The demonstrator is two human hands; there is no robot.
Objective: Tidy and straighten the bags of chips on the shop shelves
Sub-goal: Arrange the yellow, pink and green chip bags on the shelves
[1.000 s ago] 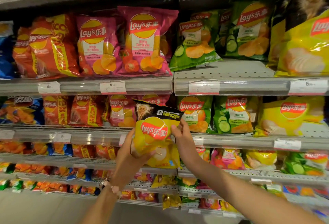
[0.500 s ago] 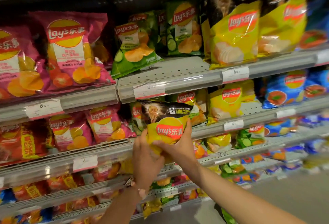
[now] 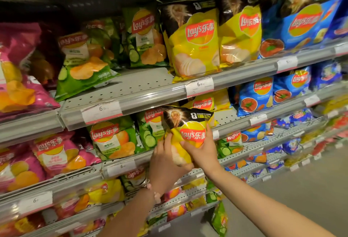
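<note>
Glossy foil bags on matt grey metal shelving.

The small yellow-and-black crinkled foil chip bag (image 3: pixel 188 133) has a slick, shiny film that catches the light along its creases, as do the larger yellow glossy foil bags (image 3: pixel 194 44) and the green cucumber-print plastic-film bags (image 3: pixel 84 63) above. The grey perforated metal shelf (image 3: pixel 143 86) looks painted and matt, smooth apart from its rows of punched holes. Its front rail carries a white paper price label (image 3: pixel 101 111) behind a clear, shiny plastic strip, torn at the upper edge. The pale pink beaded bracelet (image 3: pixel 153 191) looks smooth and glossy.
</note>
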